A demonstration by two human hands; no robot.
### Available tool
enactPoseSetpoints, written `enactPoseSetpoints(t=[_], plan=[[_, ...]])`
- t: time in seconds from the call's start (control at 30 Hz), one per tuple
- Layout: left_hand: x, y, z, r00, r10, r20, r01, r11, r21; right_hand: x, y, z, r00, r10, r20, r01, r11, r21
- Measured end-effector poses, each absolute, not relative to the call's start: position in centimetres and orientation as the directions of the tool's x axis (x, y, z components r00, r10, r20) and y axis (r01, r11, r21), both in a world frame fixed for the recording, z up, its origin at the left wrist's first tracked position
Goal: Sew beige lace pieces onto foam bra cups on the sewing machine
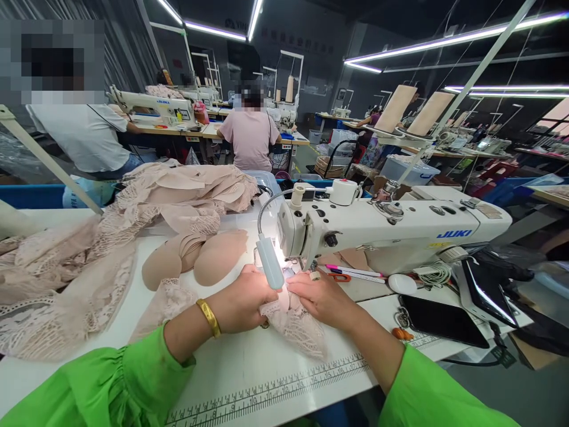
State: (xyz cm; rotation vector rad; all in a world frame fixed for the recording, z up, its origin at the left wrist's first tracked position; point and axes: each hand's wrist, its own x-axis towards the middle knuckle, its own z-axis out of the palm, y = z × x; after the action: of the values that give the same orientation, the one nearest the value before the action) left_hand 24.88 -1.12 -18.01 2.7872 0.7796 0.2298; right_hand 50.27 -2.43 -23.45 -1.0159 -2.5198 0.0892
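left hand (pixel 246 299) and right hand (pixel 322 296) converge at center, near each other; fingers of both curled inward. both forearms extend forward, angled inward, wrists low.

a head-worn camera looks forward and down from above the surface (pixel 222 356), with the left hand (pixel 249 296) and right hand (pixel 326 299) close below it, beside the sewing machine (pixel 400 231). the single wide view reaches past them to a person in pink (pixel 251 136) and ceiling lights (pixel 444 42).
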Motion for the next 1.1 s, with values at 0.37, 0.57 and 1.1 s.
enactPoseSetpoints(t=[0.37, 0.57, 1.1], plan=[[24.2, -0.8, -18.0, 0.895, 0.435, 0.098, 0.406, -0.886, 0.223, 50.4, -2.4, -23.7, -0.688, 0.618, 0.382, 0.582, 0.783, -0.218], [24.2, -0.5, -18.1, 0.879, 0.457, 0.136, 0.428, -0.882, 0.197, 50.5, -2.5, -23.3, -0.654, 0.666, 0.358, 0.641, 0.740, -0.203], [24.3, 0.5, -17.7, 0.842, 0.507, 0.185, 0.469, -0.857, 0.212, 50.6, -2.0, -22.9, -0.485, 0.714, 0.505, 0.711, 0.658, -0.247]])
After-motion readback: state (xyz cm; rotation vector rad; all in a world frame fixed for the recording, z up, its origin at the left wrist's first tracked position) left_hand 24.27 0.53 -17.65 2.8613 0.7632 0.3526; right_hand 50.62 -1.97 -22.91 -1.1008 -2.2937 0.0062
